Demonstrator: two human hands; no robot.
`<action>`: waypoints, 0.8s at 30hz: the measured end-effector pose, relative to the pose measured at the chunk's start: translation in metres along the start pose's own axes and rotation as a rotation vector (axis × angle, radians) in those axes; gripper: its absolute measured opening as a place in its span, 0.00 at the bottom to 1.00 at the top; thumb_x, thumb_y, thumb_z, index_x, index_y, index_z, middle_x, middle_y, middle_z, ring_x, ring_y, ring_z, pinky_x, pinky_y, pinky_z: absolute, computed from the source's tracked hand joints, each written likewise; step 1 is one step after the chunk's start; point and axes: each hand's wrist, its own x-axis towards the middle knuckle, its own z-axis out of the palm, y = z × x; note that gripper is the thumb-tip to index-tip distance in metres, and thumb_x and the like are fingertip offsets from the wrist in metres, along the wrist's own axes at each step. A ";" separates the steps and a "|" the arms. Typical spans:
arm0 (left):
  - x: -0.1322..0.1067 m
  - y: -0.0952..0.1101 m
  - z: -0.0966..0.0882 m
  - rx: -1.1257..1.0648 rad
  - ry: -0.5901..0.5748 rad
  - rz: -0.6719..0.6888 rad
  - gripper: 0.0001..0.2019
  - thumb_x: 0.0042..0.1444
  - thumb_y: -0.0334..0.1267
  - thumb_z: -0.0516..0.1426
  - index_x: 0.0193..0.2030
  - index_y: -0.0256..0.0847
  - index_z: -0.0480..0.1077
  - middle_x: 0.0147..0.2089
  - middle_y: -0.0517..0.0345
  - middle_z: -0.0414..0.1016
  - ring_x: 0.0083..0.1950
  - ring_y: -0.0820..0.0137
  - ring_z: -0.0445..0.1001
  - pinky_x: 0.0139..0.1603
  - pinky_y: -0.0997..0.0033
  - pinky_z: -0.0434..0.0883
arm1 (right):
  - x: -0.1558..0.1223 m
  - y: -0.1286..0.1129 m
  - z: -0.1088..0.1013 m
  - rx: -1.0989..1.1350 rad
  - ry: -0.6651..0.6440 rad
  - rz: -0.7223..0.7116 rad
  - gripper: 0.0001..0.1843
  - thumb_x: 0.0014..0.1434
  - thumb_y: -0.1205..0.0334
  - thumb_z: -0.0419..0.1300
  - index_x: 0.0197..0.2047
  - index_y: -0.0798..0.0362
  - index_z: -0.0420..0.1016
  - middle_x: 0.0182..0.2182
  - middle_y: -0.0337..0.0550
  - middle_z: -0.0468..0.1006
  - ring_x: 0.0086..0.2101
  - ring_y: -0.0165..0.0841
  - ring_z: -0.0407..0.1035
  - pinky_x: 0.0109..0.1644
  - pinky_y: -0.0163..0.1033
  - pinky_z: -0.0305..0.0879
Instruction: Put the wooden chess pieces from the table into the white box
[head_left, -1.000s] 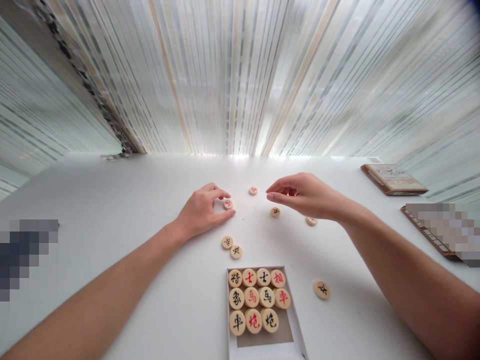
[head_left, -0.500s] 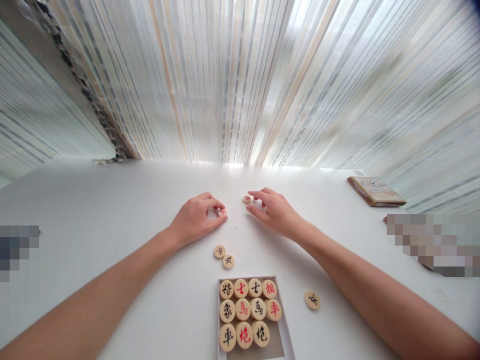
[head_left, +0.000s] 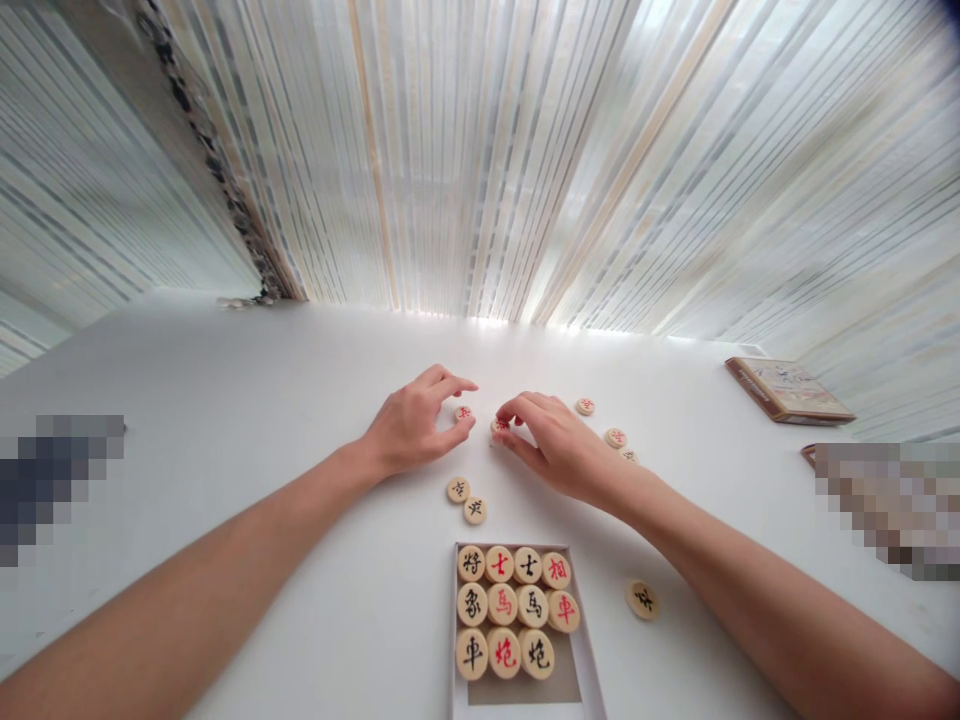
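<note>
My left hand point(head_left: 416, 430) and right hand point(head_left: 555, 445) lie beyond the shallow white cardboard box point(head_left: 592, 670), which holds eleven pale round wooden pieces with red and black characters. The left grip has thumb and forefinger spread around a small round red-marked wooden disc point(head_left: 463, 412) lying flat on the white surface point(head_left: 225, 420); I cannot tell whether they press it. Just beside it, the right grip is bunched, fingertips pinching a second red-marked wooden disc point(head_left: 499, 425). I judge this to be the gathering of loose pieces, one to each hand. Lifting either one would call for a firm pinch on its thin edge, as each lies flat. Between my hands and the box sit two black-marked discs point(head_left: 466, 500), touching; another black-marked disc point(head_left: 643, 599) lies just right of the box
</note>
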 end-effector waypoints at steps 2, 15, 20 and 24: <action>0.000 0.002 0.001 -0.104 0.053 0.030 0.14 0.62 0.41 0.62 0.51 0.40 0.81 0.45 0.53 0.81 0.28 0.77 0.65 0.33 0.72 0.68 | -0.002 -0.006 -0.003 0.099 0.023 0.000 0.06 0.75 0.59 0.56 0.50 0.51 0.72 0.43 0.50 0.83 0.42 0.42 0.77 0.48 0.48 0.70; -0.003 0.023 0.017 -0.866 -0.070 -0.245 0.18 0.56 0.49 0.72 0.44 0.35 0.85 0.33 0.51 0.83 0.28 0.76 0.75 0.27 0.77 0.72 | -0.005 -0.013 -0.003 0.722 0.207 0.254 0.25 0.52 0.43 0.79 0.46 0.49 0.84 0.35 0.46 0.87 0.36 0.41 0.82 0.41 0.44 0.79; -0.004 0.027 0.017 -1.025 -0.072 -0.284 0.18 0.49 0.46 0.76 0.41 0.36 0.86 0.34 0.50 0.85 0.33 0.71 0.82 0.32 0.74 0.81 | -0.004 -0.014 -0.009 0.702 0.198 0.329 0.24 0.51 0.36 0.77 0.38 0.48 0.89 0.31 0.48 0.88 0.31 0.41 0.82 0.37 0.46 0.82; -0.005 0.028 0.017 -1.085 -0.067 -0.332 0.19 0.45 0.46 0.78 0.41 0.39 0.87 0.36 0.50 0.87 0.37 0.68 0.86 0.40 0.70 0.85 | -0.005 -0.015 -0.008 0.672 0.218 0.337 0.22 0.52 0.37 0.77 0.39 0.46 0.91 0.32 0.48 0.88 0.30 0.43 0.83 0.34 0.47 0.82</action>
